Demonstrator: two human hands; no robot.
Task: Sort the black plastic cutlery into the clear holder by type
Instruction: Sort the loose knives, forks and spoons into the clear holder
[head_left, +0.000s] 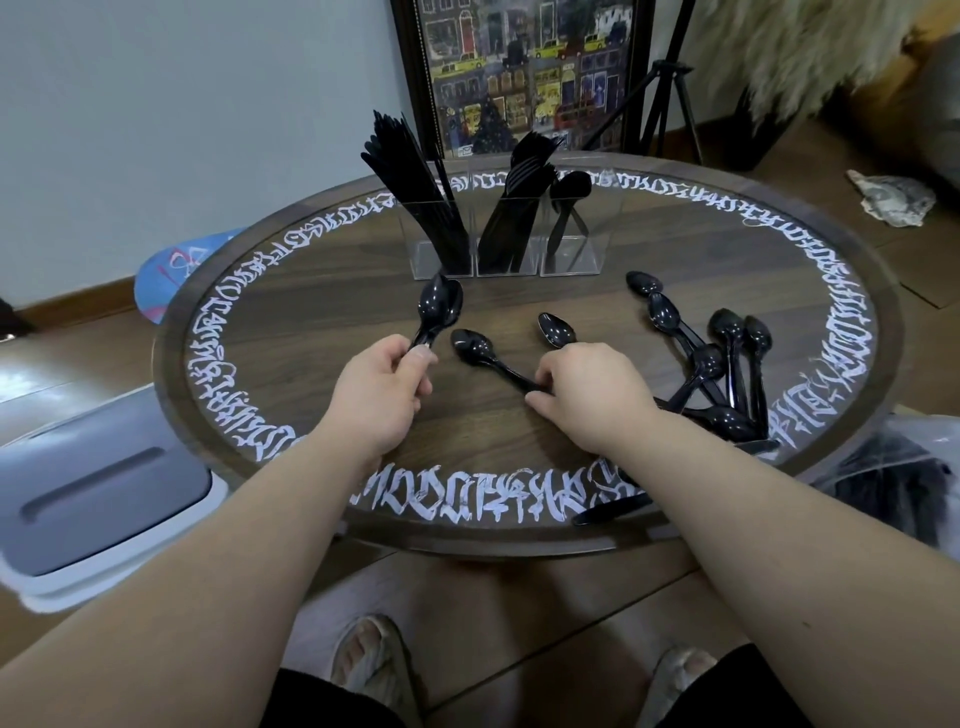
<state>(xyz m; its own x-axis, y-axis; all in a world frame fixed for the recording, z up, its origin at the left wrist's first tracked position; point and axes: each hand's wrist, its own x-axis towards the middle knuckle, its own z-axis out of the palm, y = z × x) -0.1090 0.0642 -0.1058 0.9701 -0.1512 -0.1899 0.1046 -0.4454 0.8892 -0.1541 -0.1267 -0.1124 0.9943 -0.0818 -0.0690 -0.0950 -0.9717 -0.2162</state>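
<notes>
My left hand (382, 387) grips the handles of two stacked black spoons (439, 306), bowls pointing up and away. My right hand (589, 389) pinches the handle of a black spoon (475, 348) that lies on the table. Another spoon (557, 329) lies just beyond that hand. A pile of several spoons (722, 364) lies to the right. The clear three-part holder (571, 257) stands at the back: knives (415, 182) in the left part, forks (519, 197) in the middle, a spoon (569, 195) in the right.
The round wooden table (311, 291) has a ring of white lettering. A black piece of cutlery (613, 512) lies at its near right edge. A grey bin (98, 488) stands on the left, a framed picture (524, 73) and a tripod (670, 93) behind, and a plastic bag (904, 478) on the right.
</notes>
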